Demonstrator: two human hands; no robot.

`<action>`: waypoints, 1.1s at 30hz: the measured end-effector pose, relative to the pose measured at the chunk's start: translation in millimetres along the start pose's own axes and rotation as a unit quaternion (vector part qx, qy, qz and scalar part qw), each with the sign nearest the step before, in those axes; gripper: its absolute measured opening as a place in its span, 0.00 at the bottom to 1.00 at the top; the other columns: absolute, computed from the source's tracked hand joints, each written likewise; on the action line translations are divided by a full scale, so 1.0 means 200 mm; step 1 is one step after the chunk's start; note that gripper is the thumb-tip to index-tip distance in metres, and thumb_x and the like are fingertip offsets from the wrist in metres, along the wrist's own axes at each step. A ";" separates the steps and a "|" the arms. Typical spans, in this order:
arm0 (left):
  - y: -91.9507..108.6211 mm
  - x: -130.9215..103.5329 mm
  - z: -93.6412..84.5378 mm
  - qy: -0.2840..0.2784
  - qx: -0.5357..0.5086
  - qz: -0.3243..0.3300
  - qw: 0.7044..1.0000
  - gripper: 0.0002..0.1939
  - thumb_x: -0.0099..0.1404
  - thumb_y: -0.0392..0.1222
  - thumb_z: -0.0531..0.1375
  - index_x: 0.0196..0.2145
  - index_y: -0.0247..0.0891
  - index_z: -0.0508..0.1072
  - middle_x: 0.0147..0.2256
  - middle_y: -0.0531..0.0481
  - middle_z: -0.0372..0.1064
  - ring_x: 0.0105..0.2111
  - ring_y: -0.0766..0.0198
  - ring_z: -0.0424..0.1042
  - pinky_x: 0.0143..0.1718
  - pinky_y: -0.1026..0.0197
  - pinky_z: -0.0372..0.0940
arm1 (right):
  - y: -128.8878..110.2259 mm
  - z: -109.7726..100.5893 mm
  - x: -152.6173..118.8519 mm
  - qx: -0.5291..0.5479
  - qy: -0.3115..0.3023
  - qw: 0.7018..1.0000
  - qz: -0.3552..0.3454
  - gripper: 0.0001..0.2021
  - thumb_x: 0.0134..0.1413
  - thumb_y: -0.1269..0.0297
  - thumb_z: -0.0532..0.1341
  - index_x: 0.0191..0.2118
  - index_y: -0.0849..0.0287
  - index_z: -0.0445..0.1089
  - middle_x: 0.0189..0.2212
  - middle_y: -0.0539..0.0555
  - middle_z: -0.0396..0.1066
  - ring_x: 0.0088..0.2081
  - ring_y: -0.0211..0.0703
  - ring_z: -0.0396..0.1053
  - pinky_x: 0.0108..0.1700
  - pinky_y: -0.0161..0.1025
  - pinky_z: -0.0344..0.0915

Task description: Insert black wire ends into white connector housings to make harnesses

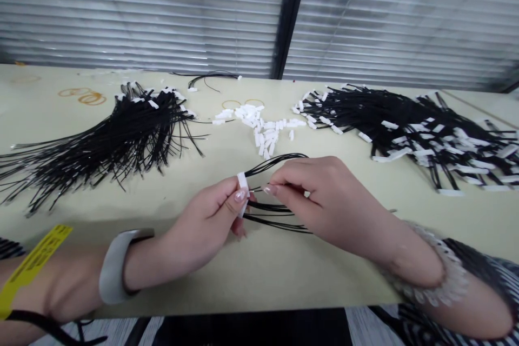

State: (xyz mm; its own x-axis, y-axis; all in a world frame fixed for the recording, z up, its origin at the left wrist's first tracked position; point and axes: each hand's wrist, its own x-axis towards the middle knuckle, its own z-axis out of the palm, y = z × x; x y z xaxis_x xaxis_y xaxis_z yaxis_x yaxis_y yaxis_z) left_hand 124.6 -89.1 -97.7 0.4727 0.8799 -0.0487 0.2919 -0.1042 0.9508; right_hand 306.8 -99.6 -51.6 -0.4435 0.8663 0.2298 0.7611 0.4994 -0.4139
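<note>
The two hands are shown at work above the tabletop (259,275), about midway between its near and far edges. By the left hand (208,219), a white connector strip (243,181) is gripped between thumb and fingers, tilted slightly from upright; from its right side, several groups of black wires (272,207) are extended toward and beneath the right hand (330,200). By the latter, thumb and forefinger are drawn together in a narrow pinch beside the strip, at a thin lead; whether the lead is seated in the strip cannot be told. A grey band (114,270) is worn on the left wrist, and a pale beaded bracelet (444,267) on the right. Beyond the hands, toward the far edge, loose white connectors (265,132) are scattered in a small heap. This heap is flanked by a left wire bundle (109,135), fanned toward the tabletop's left side, and by a right wire bundle (377,111), many of its ends capped in white. Yellowish rings (91,98) are seen near the far left corner, and a few wires (214,75) are laid along the far edge, before slatted blinds (141,11).
</note>
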 end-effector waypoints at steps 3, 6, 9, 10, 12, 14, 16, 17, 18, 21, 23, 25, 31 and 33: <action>0.00 0.00 0.00 -0.001 -0.006 0.005 1.000 0.14 0.65 0.46 0.46 0.26 0.38 0.62 0.18 0.56 0.61 0.20 0.69 0.63 0.23 0.67 0.58 | 0.00 0.00 0.01 0.012 -0.006 1.000 0.009 0.09 0.53 0.70 0.53 0.25 0.60 0.66 0.20 0.45 0.64 0.23 0.30 0.56 0.27 0.32 0.50; 0.00 0.00 0.00 -0.004 -0.003 0.014 1.000 0.15 0.65 0.45 0.46 0.24 0.38 0.61 0.18 0.56 0.61 0.20 0.69 0.63 0.23 0.67 0.59 | 0.00 0.01 0.02 0.007 -0.013 1.000 0.023 0.10 0.54 0.69 0.53 0.23 0.60 0.64 0.20 0.45 0.63 0.23 0.30 0.55 0.27 0.32 0.49; 0.00 0.00 0.00 -0.010 -0.001 0.012 1.000 0.14 0.65 0.45 0.46 0.24 0.38 0.60 0.18 0.56 0.60 0.19 0.69 0.62 0.22 0.67 0.58 | -0.01 0.04 0.02 -0.001 -0.023 0.999 0.030 0.10 0.54 0.69 0.52 0.23 0.60 0.63 0.20 0.46 0.63 0.24 0.31 0.55 0.28 0.33 0.50; 0.00 -0.01 0.00 -0.014 -0.001 0.011 1.000 0.14 0.64 0.45 0.46 0.24 0.38 0.60 0.18 0.56 0.60 0.19 0.69 0.62 0.22 0.67 0.58 | -0.01 0.05 0.02 -0.003 -0.024 0.999 0.030 0.10 0.54 0.69 0.52 0.23 0.60 0.64 0.21 0.46 0.64 0.24 0.31 0.56 0.28 0.32 0.50; 0.01 -0.01 0.00 -0.022 -0.002 0.013 1.000 0.14 0.64 0.45 0.46 0.24 0.38 0.60 0.18 0.56 0.59 0.19 0.69 0.62 0.22 0.67 0.58 | -0.01 0.07 0.02 -0.004 -0.023 0.999 0.028 0.10 0.54 0.70 0.51 0.24 0.60 0.65 0.22 0.46 0.65 0.24 0.31 0.57 0.28 0.32 0.51; 0.01 -0.01 0.00 -0.021 -0.005 0.012 1.000 0.14 0.64 0.45 0.47 0.24 0.38 0.60 0.18 0.56 0.59 0.19 0.70 0.61 0.21 0.67 0.58 | -0.01 0.07 0.02 0.000 -0.018 1.000 0.023 0.10 0.54 0.70 0.51 0.25 0.60 0.65 0.21 0.46 0.65 0.24 0.31 0.57 0.28 0.32 0.51; 0.00 0.00 0.00 -0.009 -0.023 0.000 1.000 0.14 0.64 0.45 0.47 0.24 0.37 0.61 0.18 0.56 0.58 0.19 0.70 0.61 0.21 0.68 0.58 | -0.01 0.06 0.02 0.013 0.001 1.000 0.014 0.09 0.53 0.70 0.53 0.25 0.60 0.66 0.21 0.46 0.66 0.24 0.31 0.58 0.28 0.32 0.52; 0.00 0.00 0.00 0.000 -0.039 -0.010 0.999 0.14 0.64 0.46 0.47 0.25 0.37 0.62 0.19 0.56 0.59 0.19 0.70 0.62 0.21 0.68 0.59 | 0.00 0.05 0.02 0.020 0.018 1.000 0.006 0.08 0.53 0.70 0.54 0.25 0.60 0.67 0.21 0.46 0.66 0.24 0.31 0.59 0.28 0.31 0.53; -0.01 0.01 0.00 0.007 -0.059 -0.021 0.998 0.13 0.64 0.47 0.48 0.26 0.37 0.63 0.20 0.56 0.59 0.18 0.70 0.62 0.21 0.67 0.59 | 0.01 0.04 0.02 0.023 0.039 0.999 -0.002 0.08 0.53 0.69 0.55 0.26 0.59 0.68 0.22 0.46 0.67 0.24 0.31 0.60 0.28 0.31 0.54; -0.03 0.03 0.00 0.025 -0.130 -0.050 0.990 0.13 0.63 0.49 0.49 0.30 0.38 0.64 0.23 0.57 0.59 0.18 0.71 0.63 0.21 0.66 0.62 | 0.04 -0.01 0.03 -0.003 0.127 0.992 -0.010 0.07 0.53 0.68 0.56 0.27 0.57 0.69 0.25 0.48 0.69 0.26 0.34 0.63 0.30 0.33 0.56; -0.04 0.04 -0.01 0.035 -0.167 -0.065 0.983 0.13 0.63 0.50 0.50 0.31 0.38 0.64 0.23 0.58 0.59 0.16 0.72 0.62 0.21 0.65 0.63 | 0.07 -0.03 0.03 -0.032 0.171 0.985 0.010 0.07 0.53 0.66 0.57 0.27 0.57 0.69 0.24 0.50 0.69 0.26 0.36 0.63 0.30 0.35 0.56; -0.06 0.05 -0.01 0.045 -0.193 -0.072 0.977 0.13 0.63 0.50 0.50 0.31 0.38 0.64 0.22 0.58 0.59 0.15 0.73 0.61 0.21 0.65 0.63 | 0.10 -0.04 0.03 -0.025 0.185 0.982 0.040 0.05 0.52 0.64 0.58 0.28 0.57 0.69 0.23 0.50 0.67 0.24 0.35 0.61 0.28 0.35 0.56; -0.04 0.06 -0.02 0.074 -0.270 -0.076 0.957 0.11 0.63 0.47 0.50 0.29 0.37 0.63 0.24 0.57 0.59 0.18 0.74 0.62 0.23 0.66 0.64 | 0.22 -0.12 0.02 0.050 0.133 0.978 0.150 0.14 0.55 0.56 0.53 0.27 0.59 0.65 0.18 0.48 0.62 0.20 0.33 0.58 0.22 0.32 0.54; -0.04 0.06 -0.02 0.081 -0.285 -0.075 0.952 0.11 0.64 0.46 0.50 0.28 0.37 0.62 0.24 0.57 0.59 0.18 0.74 0.61 0.22 0.66 0.64 | 0.26 -0.14 0.02 0.040 0.014 0.987 0.157 0.15 0.55 0.56 0.52 0.24 0.59 0.66 0.18 0.48 0.61 0.21 0.33 0.58 0.22 0.32 0.54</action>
State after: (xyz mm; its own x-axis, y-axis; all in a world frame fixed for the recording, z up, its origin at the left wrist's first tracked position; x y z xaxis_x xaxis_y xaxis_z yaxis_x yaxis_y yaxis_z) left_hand 125.0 -76.0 -104.1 0.3124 0.9300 -0.1938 -0.1750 0.2568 0.9505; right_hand 357.2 -70.3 -48.2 -0.1784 0.9785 0.1033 0.8188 0.2059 -0.5359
